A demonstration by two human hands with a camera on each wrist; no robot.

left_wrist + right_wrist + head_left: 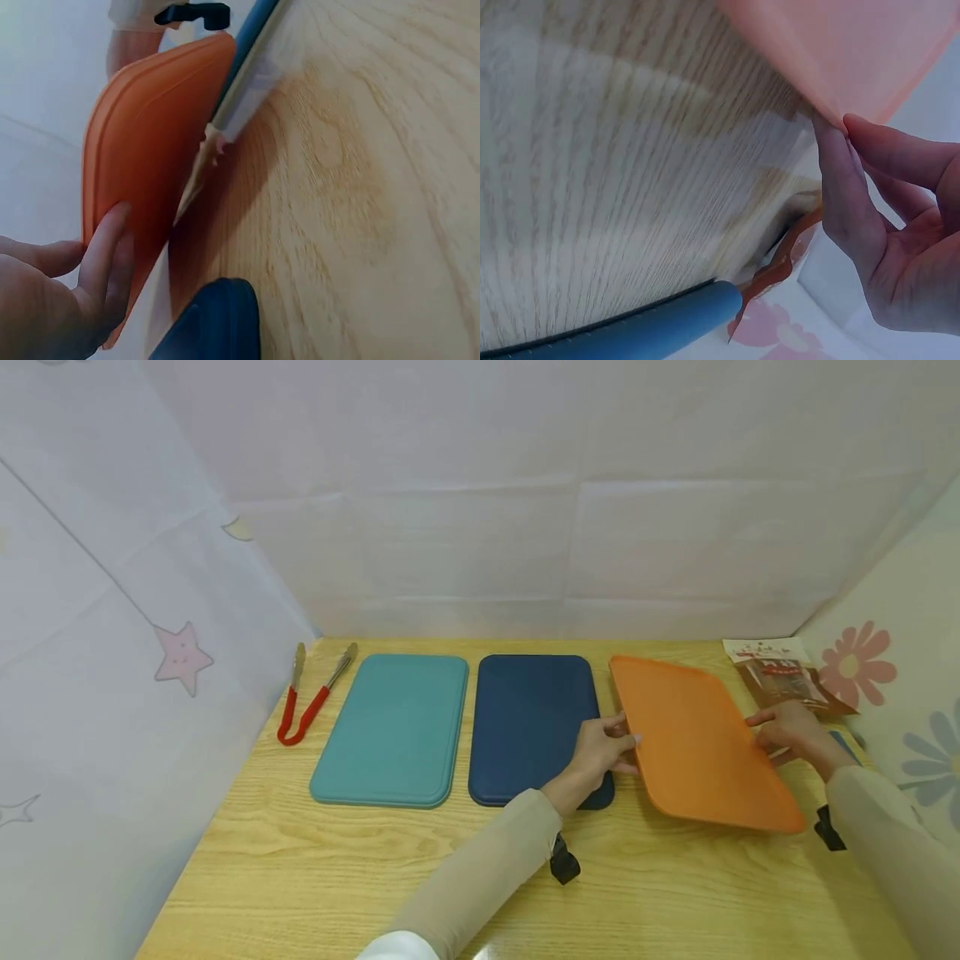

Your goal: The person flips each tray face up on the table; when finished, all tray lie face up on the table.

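Note:
A thin orange tray (705, 735) with rounded corners is held up, tilted, over the right part of the table. My left hand (600, 750) pinches its left edge, thumb on one face and fingers on the other. On the opposite edge, my right hand (795, 733) pinches the rim between thumb and fingers, seen closely in the right wrist view. A navy tray (528, 718) lies flat just left of the orange one, partly behind my left hand. Left of that, a teal tray (393, 727) also lies flat.
Red-handled tongs (309, 714) lie spread at the far left. A brown and white food packet (780, 672) lies in the back right corner. Beside my right wrist is a long, rounded blue object (637, 322). Printed cloth walls stand behind and on both sides.

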